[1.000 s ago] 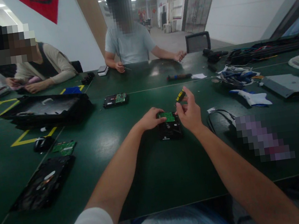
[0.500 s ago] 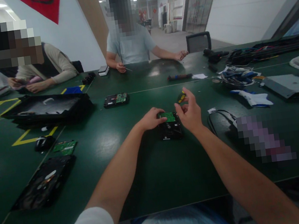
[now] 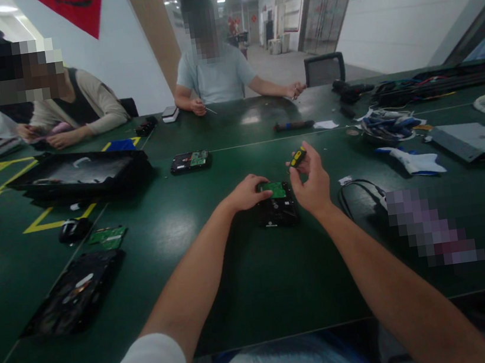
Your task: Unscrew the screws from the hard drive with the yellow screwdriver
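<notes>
A black hard drive (image 3: 278, 211) with a green circuit board (image 3: 274, 190) on its upper face lies on the dark green table in front of me. My left hand (image 3: 250, 192) grips the drive's far left side, thumb over the board's edge. Just right of the drive, my right hand (image 3: 311, 179) is raised with its fingers closed around a small screwdriver (image 3: 297, 157) with a yellow and black handle. The screwdriver's tip cannot be made out, and the screwdriver is held above and apart from the board.
A second hard drive (image 3: 190, 161) lies farther off. On the left are an opened drive (image 3: 72, 296), a loose circuit board (image 3: 109, 237), a mouse (image 3: 74, 230) and a black tray (image 3: 84, 172). Right are a cable (image 3: 361, 181), gloves (image 3: 416, 160) and a metal box (image 3: 476, 142). Co-workers sit opposite.
My right hand has shifted slightly right, away from the drive, and the screwdriver has turned so more of its handle shows. The left hand stays on the drive.
</notes>
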A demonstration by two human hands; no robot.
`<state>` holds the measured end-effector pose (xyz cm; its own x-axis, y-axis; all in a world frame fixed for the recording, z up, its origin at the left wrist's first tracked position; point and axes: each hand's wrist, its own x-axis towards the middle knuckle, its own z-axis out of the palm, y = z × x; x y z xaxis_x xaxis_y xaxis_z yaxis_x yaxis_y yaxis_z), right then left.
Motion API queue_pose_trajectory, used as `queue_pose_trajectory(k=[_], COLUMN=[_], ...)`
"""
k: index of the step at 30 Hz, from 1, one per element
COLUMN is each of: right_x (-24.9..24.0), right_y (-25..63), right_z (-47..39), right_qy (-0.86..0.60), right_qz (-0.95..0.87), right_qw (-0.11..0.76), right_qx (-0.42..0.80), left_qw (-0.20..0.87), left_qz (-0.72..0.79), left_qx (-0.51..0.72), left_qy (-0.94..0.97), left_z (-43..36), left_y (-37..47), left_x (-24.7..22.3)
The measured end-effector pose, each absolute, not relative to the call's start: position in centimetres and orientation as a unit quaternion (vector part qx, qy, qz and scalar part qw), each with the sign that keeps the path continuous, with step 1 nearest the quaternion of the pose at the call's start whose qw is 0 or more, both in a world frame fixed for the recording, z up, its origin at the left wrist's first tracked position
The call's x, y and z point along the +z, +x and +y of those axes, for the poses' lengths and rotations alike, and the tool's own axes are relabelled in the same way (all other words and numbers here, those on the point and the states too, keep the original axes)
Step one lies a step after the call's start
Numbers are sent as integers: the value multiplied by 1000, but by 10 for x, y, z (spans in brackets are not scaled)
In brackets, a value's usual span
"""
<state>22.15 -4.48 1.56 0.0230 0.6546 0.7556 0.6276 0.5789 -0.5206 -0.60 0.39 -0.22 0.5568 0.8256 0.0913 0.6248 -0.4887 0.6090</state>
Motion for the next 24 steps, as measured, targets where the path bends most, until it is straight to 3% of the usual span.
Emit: queue_pose_trajectory(k=[9,24], right_x=[25,23], right_y=[219,218], right_z=[-54,-55], right_qy=[-502,-489], right_qz=[-699,-699], right_qw=[508,522], right_qx=[17,33], left_qw=[264,261], left_qz=[429,423], left_qx=[189,197], left_qy=[843,845], left_z=[2,2], left_y=[-7,-6], left_x=[0,0])
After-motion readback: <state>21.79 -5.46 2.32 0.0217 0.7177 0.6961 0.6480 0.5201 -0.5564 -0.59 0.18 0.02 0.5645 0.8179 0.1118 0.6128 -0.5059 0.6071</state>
